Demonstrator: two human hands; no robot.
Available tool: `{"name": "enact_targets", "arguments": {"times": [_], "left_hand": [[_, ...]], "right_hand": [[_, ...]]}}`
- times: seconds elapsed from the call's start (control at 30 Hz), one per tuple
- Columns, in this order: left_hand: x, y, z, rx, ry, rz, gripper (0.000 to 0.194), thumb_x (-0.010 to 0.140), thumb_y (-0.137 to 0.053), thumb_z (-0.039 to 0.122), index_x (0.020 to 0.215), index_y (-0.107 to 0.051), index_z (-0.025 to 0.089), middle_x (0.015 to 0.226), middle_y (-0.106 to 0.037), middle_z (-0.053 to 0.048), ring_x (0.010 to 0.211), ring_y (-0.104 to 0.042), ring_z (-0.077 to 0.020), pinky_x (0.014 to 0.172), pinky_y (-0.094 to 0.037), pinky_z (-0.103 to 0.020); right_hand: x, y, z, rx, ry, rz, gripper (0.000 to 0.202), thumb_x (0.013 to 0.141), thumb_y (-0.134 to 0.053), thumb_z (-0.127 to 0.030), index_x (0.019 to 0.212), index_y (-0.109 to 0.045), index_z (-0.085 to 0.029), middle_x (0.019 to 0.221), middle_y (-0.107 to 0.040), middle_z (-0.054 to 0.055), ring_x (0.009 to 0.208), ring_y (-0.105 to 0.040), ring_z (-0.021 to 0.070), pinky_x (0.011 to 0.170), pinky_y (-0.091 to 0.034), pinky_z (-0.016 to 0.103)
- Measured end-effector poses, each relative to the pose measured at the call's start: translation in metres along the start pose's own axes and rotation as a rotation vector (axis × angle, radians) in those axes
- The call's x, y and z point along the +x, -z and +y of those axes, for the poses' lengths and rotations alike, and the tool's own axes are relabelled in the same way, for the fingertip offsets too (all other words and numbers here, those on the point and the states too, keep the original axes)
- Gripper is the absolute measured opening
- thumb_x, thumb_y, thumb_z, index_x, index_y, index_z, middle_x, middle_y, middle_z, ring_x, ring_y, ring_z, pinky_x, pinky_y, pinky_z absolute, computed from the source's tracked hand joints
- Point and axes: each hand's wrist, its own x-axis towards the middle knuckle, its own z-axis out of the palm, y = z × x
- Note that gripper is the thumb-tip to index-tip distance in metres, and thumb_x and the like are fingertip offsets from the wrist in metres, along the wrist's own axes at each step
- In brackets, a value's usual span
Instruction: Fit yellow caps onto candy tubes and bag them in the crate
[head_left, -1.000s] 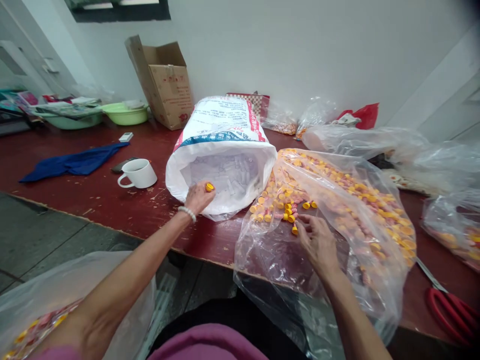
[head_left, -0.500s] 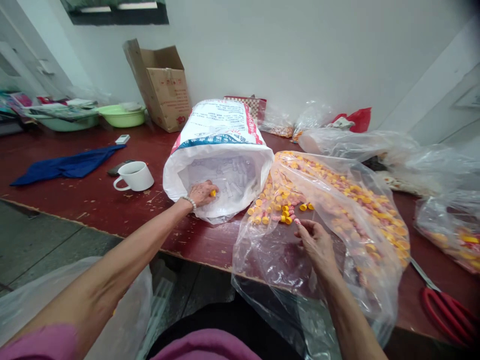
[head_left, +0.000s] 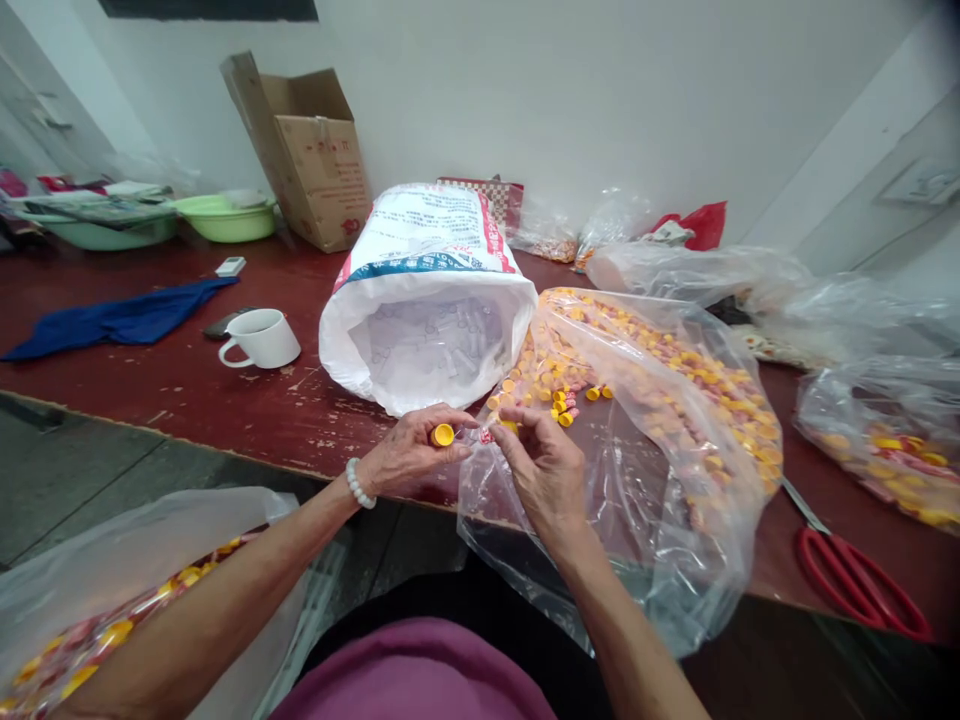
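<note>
My left hand [head_left: 409,448] is closed round a small piece with a round yellow cap [head_left: 443,435]. At its fingertips there seems to be something clear, too small to make out. Facing it, my right hand [head_left: 546,465] pinches a small red-and-white patterned piece [head_left: 486,436] with a yellow end, and the two hands' fingertips nearly meet. Behind them lies a white woven sack [head_left: 341,325], its mouth toward me, with clear plastic tubes [head_left: 457,350] inside. To the right spreads a clear plastic bag [head_left: 622,490] of yellow-capped pieces [head_left: 720,400], several of them loose at its mouth [head_left: 564,405].
A white mug [head_left: 271,345] and a blue cloth [head_left: 120,322] lie left on the red table [head_left: 300,420]. Red-handled scissors [head_left: 855,580] rest at the right edge. Behind stand a cardboard box [head_left: 326,175] and a green basin [head_left: 229,222]. Another bag [head_left: 150,560] of capped pieces is low left.
My left hand has come out of the sack toward me. My right hand has moved left from the loose pieces with one in its fingers, and the hands are now together.
</note>
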Motion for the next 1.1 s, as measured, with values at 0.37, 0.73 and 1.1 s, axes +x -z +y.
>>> {"name": "enact_targets", "arguments": {"times": [0.37,0.73,1.1], "left_hand": [[-0.001,-0.024,-0.003,-0.614,0.308,-0.077,0.032,0.072,-0.069,0.033,0.097,-0.066,0.014,0.073,-0.060,-0.002,0.054,-0.049,-0.0078,0.052,-0.036,-0.020],[-0.008,-0.042,-0.001,-0.873,0.408,-0.083,0.018,0.068,-0.073,0.024,0.080,-0.066,0.011,0.071,-0.059,-0.002,0.064,-0.055,-0.0111,0.062,-0.041,-0.022],[-0.015,-0.030,0.014,-0.913,0.467,-0.032,0.024,0.072,-0.073,0.026,0.089,-0.064,0.011,0.073,-0.064,-0.004,0.060,-0.054,-0.0089,0.054,-0.039,-0.019]], "right_hand": [[-0.002,0.001,0.004,-0.237,0.155,-0.172,0.028,0.086,-0.056,-0.036,0.109,-0.055,-0.020,0.108,-0.066,0.007,0.092,-0.063,0.0183,0.081,-0.049,0.033],[-0.023,-0.005,0.019,-0.420,0.267,-0.251,0.054,0.058,-0.072,-0.029,0.103,-0.044,-0.021,0.101,-0.054,0.007,0.091,-0.054,0.0230,0.079,-0.046,0.038],[-0.028,-0.017,0.006,0.060,-0.039,-0.267,0.068,0.059,-0.078,-0.029,0.116,-0.040,-0.022,0.110,-0.058,0.005,0.098,-0.057,0.0191,0.085,-0.047,0.033]]}}
